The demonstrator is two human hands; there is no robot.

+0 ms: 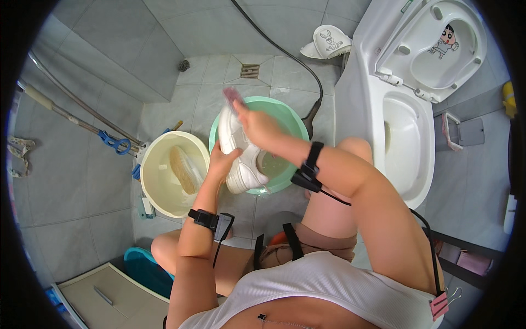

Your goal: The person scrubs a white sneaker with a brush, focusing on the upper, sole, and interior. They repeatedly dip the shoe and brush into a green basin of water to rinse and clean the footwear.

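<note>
A white sneaker [239, 164] is tilted over the left side of a mint-green basin [298, 119] that holds some cloudy water. My left hand [222, 160] grips the shoe at its side, with the thumb across the upper. In my right hand [259, 127] is a pinkish brush [232, 95], blurred, held against the toe end of the shoe. Left of the basin stands a cream bucket [158, 197]. Inside it lies another shoe [184, 170], its tan sole showing, partly in water.
A black hose with a shower head [313, 119] lies right of the basin, near the toilet [411, 164] with its lid up. Mop poles [74, 117] lean at the left. A floor drain [249, 71] sits beyond the basin. A teal tub [148, 273] and a cabinet [111, 296] are lower left.
</note>
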